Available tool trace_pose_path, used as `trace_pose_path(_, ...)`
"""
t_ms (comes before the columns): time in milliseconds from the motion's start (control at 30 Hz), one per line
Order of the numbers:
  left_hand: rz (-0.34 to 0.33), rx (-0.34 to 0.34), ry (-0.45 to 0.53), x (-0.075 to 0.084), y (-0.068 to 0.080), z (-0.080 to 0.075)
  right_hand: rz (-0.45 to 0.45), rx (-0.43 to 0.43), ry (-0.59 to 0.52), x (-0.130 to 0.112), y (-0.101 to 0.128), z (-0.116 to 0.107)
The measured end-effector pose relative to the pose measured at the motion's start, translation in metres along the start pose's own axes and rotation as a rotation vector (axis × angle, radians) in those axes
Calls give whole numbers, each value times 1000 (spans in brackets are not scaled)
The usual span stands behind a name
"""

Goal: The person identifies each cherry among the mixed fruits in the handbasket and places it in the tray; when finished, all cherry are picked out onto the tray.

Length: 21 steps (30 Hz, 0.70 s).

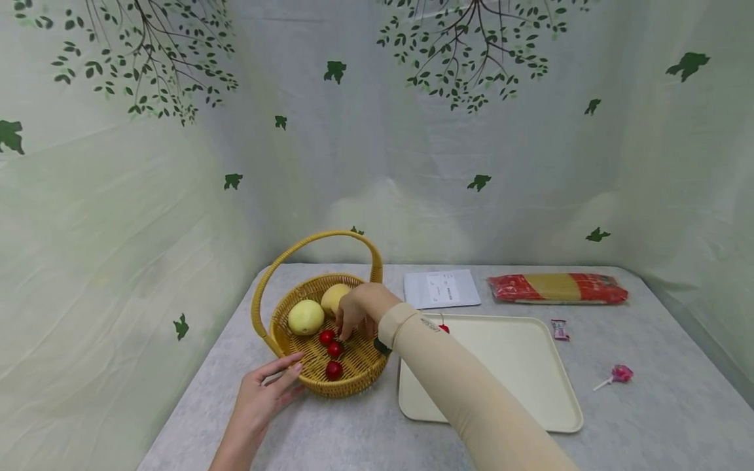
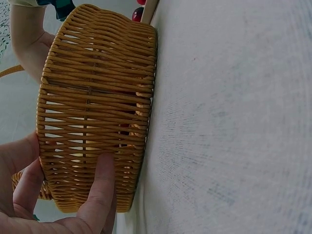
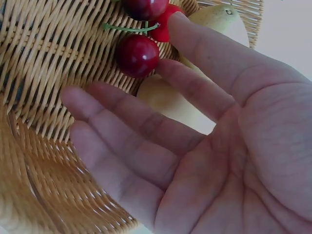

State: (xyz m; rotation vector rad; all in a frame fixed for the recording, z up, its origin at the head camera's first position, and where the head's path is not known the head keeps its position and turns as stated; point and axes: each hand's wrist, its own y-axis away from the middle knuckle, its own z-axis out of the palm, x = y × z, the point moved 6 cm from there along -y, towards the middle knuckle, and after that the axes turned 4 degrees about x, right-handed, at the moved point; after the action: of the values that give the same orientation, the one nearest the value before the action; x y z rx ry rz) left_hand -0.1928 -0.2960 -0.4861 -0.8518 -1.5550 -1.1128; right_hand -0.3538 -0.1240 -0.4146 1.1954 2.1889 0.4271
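Reaching right hand [image 1: 359,313] toward cherries [image 1: 327,337]

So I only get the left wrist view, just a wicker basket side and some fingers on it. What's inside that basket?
Observer: Two yellow fruits and three cherries lie in the wicker basket.
Operator: Is the other hand doing anything?
Observer: The right hand reaches into the basket, fingers open and straight, one fingertip beside a cherry; it grips nothing.
Operator: And what's next to the basket?
Observer: A cream tray sits on its right, with one cherry at the tray's near-left corner by the sleeve.
Operator: Anything else on the table?
Observer: A pasta packet, a paper sheet, a wrapped candy and a pink lollipop.
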Motion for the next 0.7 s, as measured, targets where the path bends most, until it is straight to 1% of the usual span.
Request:
trace_pose_path(200, 2, 2, 2, -1, 0, -1, -39, 55, 63, -4, 4, 2)
trace_pose_path(267, 2, 4, 2, -1, 0, -1, -53, 67, 58, -5, 5, 3)
trace_pose_path(367, 1, 8, 3, -2, 0, -1, -79, 57, 5, -6, 6, 6)
trace_pose_path(433, 1, 7, 6, -2, 0, -1, -95, 37, -45, -6, 6, 9)
trace_pose_path(500, 3, 5, 9, -2, 1, -1, -114, 20, -72, -7, 5, 10)
trace_pose_path(700, 9, 0, 12, 0, 2, 0, -135, -14, -118, -8, 2, 11)
